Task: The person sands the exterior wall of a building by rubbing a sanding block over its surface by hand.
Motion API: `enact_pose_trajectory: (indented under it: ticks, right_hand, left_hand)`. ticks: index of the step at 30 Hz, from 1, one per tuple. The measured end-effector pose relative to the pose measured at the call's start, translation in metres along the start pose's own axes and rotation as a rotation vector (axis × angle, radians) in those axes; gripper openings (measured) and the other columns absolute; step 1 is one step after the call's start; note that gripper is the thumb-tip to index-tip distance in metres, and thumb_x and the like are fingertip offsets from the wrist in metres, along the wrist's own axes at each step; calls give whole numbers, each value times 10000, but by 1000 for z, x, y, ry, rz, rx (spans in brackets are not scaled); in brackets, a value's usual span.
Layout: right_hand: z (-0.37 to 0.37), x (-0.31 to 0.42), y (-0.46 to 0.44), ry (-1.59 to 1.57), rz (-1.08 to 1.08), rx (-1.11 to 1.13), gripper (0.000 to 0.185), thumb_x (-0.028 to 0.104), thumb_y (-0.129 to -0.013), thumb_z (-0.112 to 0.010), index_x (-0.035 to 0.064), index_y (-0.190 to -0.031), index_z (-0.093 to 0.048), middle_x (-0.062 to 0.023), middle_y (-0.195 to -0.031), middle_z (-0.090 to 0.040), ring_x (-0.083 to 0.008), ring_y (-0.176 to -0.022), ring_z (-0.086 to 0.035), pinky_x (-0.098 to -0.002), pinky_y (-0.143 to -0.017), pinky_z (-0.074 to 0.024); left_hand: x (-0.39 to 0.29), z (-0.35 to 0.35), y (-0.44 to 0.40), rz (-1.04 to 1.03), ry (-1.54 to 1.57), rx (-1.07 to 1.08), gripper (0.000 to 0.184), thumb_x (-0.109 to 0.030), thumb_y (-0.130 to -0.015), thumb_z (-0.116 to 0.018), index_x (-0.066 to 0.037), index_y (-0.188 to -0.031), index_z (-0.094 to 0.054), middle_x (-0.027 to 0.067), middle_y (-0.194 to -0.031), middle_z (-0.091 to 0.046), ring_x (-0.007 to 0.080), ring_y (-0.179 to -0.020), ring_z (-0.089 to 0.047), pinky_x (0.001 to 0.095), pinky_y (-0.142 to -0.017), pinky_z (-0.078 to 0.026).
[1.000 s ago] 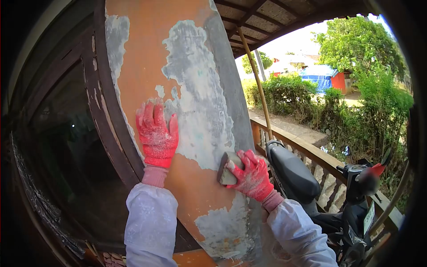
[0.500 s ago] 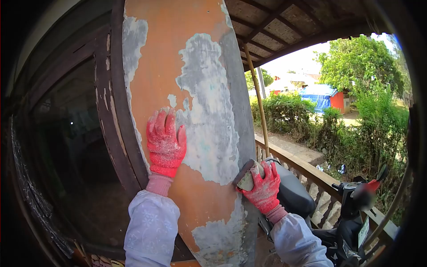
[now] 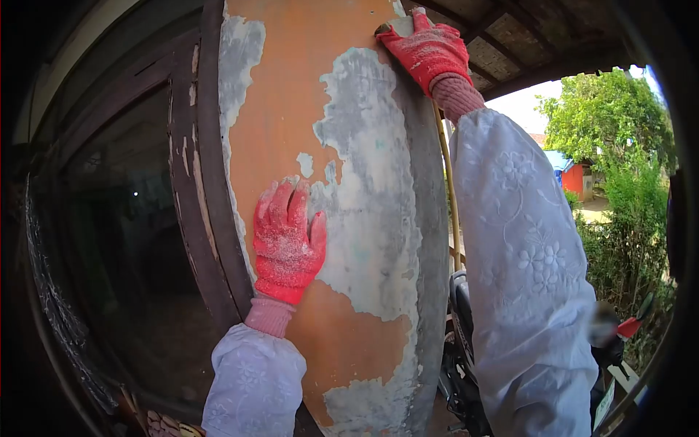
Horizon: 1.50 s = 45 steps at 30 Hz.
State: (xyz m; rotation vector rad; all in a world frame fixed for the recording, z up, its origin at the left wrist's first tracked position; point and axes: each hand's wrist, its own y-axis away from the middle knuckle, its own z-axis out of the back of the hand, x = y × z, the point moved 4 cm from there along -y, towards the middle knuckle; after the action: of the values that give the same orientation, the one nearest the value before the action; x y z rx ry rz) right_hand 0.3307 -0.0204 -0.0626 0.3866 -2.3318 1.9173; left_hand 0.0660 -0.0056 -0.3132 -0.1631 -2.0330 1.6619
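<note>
- Resting open, empty left hand (image 3: 289,246) flat on peeling wall (image 3: 284,109), mid-frame.
- Clasping greyish block (image 3: 401,27) in partly curled right hand (image 3: 435,55), at wall's edge, top of frame.

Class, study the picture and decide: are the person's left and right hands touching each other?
Apart: the head view shows patchy wall between the lower left hand and the higher right hand.

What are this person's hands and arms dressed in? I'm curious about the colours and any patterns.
The left hand and right hand wear bright red gloves dusted with whitish powder. Their ribbed cuffs are a duller pink. Below those come loose, whitish sleeves embroidered with tone-on-tone flowers, clearest on the right one.
</note>
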Motion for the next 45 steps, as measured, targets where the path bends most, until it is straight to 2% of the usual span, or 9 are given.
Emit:
enact_pose_trajectory:
  ticks: [2, 4, 5, 8, 14, 19, 24, 34, 45]
  right_hand:
    - [7, 0, 10, -5, 17, 13, 984, 818, -791, -556, 179, -1530, -441, -208, -1317, -605, -363, -1256, -550, -472, -1039, -457]
    - [34, 10, 44, 36, 118, 2, 744, 553, -911, -553, 43, -1452, -514, -230, -1382, -575, -373, -1296, -514, -449, -1080, -421]
    - [23, -2, 57, 145, 166, 6, 866, 702, -897, -454, 57, -1473, -502, -206, -1397, -587, -356, -1321, -505, -433, -1105, -394]
    - [46, -27, 173, 53, 241, -16, 914, 690, -747, -728, 132, -1442, -522, -203, -1292, -574, -400, -1297, -482, -480, -1056, -436]
    - [119, -124, 499, -26, 213, 314, 872, 606, -518, -903, 209, -1229, -591, -212, -1378, -471, -488, -1270, -450, -594, -895, -441]
    - [105, -90, 425, 37, 85, 300, 917, 596, -524, -902, 205, -1290, -586, -167, -1369, -482, -477, -1283, -434, -606, -951, -429]
    - [68, -59, 268, 81, -48, 155, 914, 756, -715, -689, 168, -1402, -552, -198, -1340, -513, -388, -1316, -433, -513, -1033, -419]
    - [133, -120, 564, 55, 36, 382, 851, 621, -549, -896, 201, -1212, -568, -212, -1370, -449, -520, -1309, -403, -674, -979, -396]
    - [65, -46, 265, 104, -21, 79, 913, 666, -684, -792, 156, -1397, -538, -257, -1297, -521, -468, -1297, -448, -544, -1098, -382]
  left_hand:
    - [0, -1, 0, -8, -13, -20, 564, -173, -846, -746, -50, -1363, -557, 174, -1376, -534, 391, -1320, -480, 495, -1114, -389]
    - [1, -3, -1, -6, -14, -12, 562, -174, -848, -748, -52, -1364, -560, 176, -1380, -534, 389, -1321, -480, 494, -1114, -389]
    - [2, -3, 1, -5, -18, -23, 561, -175, -849, -749, -54, -1364, -563, 177, -1384, -534, 387, -1322, -481, 493, -1115, -388]
    - [3, -5, 3, -4, -38, -55, 555, -171, -850, -752, -54, -1361, -570, 175, -1392, -532, 381, -1326, -479, 488, -1117, -388]
    - [1, -6, 2, -4, -58, -45, 531, -154, -865, -736, -50, -1359, -573, 168, -1389, -540, 366, -1321, -485, 473, -1119, -391]
    - [3, -9, 3, -29, -69, -24, 508, -164, -883, -723, -59, -1359, -580, 153, -1382, -557, 344, -1321, -491, 469, -1120, -393]
    - [4, -9, 2, -57, -99, -1, 461, -196, -915, -694, -78, -1351, -602, 146, -1378, -559, 338, -1314, -493, 459, -1118, -387]
    - [3, -9, 4, -60, -86, -26, 456, -194, -916, -694, -99, -1353, -605, 129, -1381, -566, 346, -1306, -504, 468, -1108, -402]
    - [-1, -6, 2, -37, -78, -5, 451, -167, -892, -705, -104, -1327, -609, 102, -1381, -570, 347, -1307, -505, 467, -1103, -410]
